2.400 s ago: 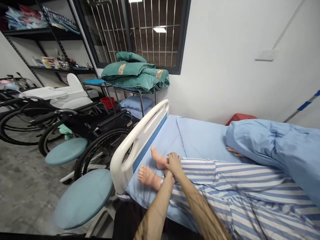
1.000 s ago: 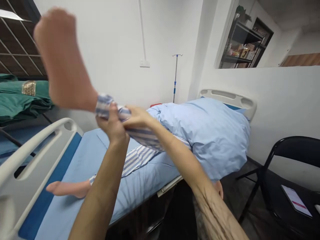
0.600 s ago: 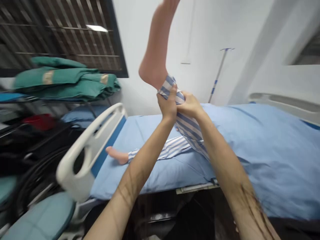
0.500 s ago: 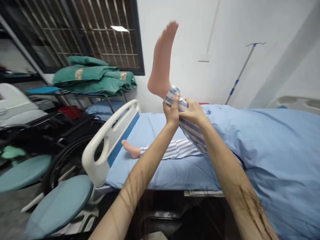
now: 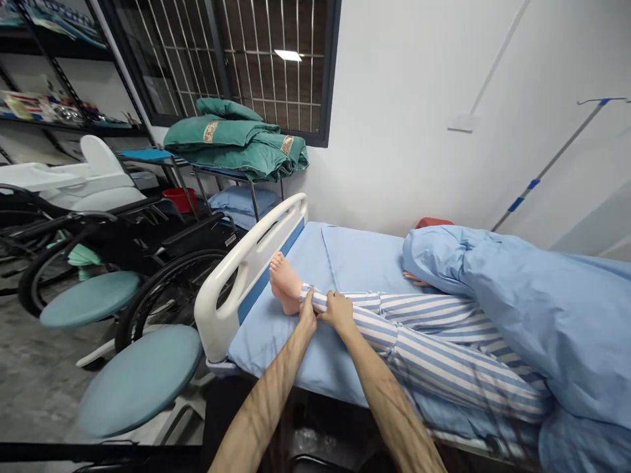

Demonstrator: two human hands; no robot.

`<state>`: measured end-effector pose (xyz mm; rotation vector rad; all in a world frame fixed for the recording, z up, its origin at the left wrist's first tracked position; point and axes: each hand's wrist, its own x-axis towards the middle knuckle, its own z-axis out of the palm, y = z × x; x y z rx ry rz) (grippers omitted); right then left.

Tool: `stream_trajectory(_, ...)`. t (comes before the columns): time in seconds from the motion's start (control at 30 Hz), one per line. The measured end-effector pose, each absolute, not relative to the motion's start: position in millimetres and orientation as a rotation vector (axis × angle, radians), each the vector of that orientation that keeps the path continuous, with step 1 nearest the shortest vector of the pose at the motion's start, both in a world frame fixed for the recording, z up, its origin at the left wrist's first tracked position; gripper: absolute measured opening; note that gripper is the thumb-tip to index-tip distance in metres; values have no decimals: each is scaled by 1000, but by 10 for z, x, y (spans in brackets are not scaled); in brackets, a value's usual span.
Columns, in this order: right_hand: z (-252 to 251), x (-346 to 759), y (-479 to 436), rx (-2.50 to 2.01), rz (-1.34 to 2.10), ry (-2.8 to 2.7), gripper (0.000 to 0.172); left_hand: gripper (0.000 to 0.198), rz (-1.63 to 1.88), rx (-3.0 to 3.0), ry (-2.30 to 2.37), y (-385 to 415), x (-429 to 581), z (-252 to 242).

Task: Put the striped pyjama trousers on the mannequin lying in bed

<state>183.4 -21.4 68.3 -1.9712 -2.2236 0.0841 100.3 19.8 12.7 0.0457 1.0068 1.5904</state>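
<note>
Blue-and-white striped trouser leg point(image 5: 434, 355) flat on light-blue sheeted bed point(image 5: 355, 256), long axis running right from cuff point(image 5: 320, 299); left hand point(image 5: 308, 316), right hand point(image 5: 340, 313) both pinch cuff, pale foot point(image 5: 282, 276) just left

Left hand point(image 5: 308, 316) extended forward, right hand point(image 5: 339, 312) just beside it, both grips closed

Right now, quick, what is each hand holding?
Left hand: closed, pinching the striped trouser cuff.
Right hand: closed on the same cuff.
</note>
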Motion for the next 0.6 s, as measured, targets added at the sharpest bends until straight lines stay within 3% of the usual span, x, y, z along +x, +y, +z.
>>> stream_trajectory(0.33,712,1812,-237,-2028,81,-2194,43,5,1580,20,979,167,992,115)
stream_trajectory(0.6,1108,1989,-191,-1992,110,-2172,55,2,1530,171,854,105,1090,726)
